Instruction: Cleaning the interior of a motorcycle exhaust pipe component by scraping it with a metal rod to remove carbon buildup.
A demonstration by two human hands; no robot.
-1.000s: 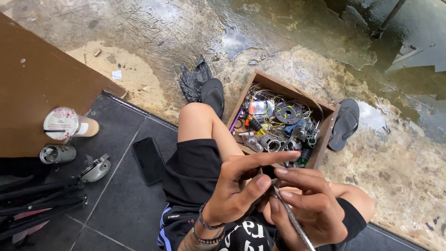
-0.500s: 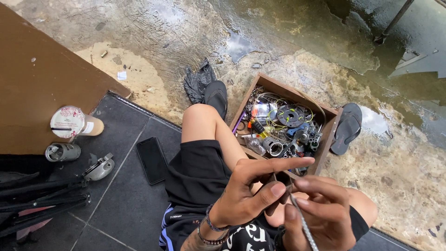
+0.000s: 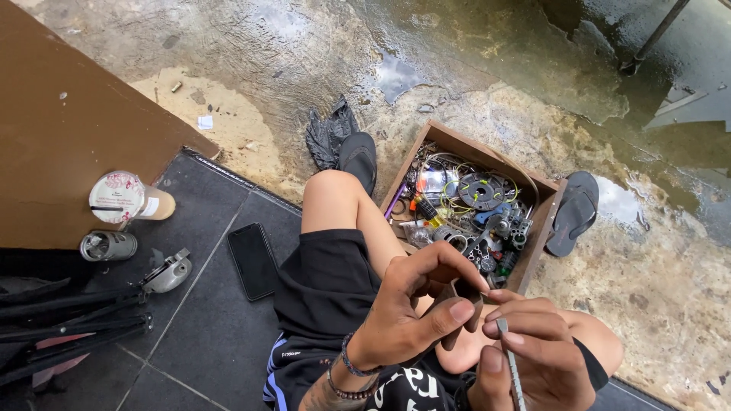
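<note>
My left hand (image 3: pixel 415 308) pinches a small dark brown part (image 3: pixel 460 298) between thumb and fingers, low in the middle of the view. Just to its right, my right hand (image 3: pixel 533 358) grips a thin metal tool (image 3: pixel 512 365) whose tip points up toward that part. Both hands hover over my lap, above black shorts (image 3: pixel 324 285) and my bare knee (image 3: pixel 331 198). Most of the part is hidden by my fingers.
A wooden box (image 3: pixel 533 236) of wires, metal fittings and tools sits on wet ground in front of my knees. Sandals (image 3: pixel 572 213) lie beside it. A black phone (image 3: pixel 253 260) lies on dark tiles; a lidded cup (image 3: pixel 122 199), a small can (image 3: pixel 108 245) and tripod legs (image 3: pixel 68 323) are at left.
My hands have risen a little and come closer together, so the tool tip now sits next to the part. The view has shifted slightly.
</note>
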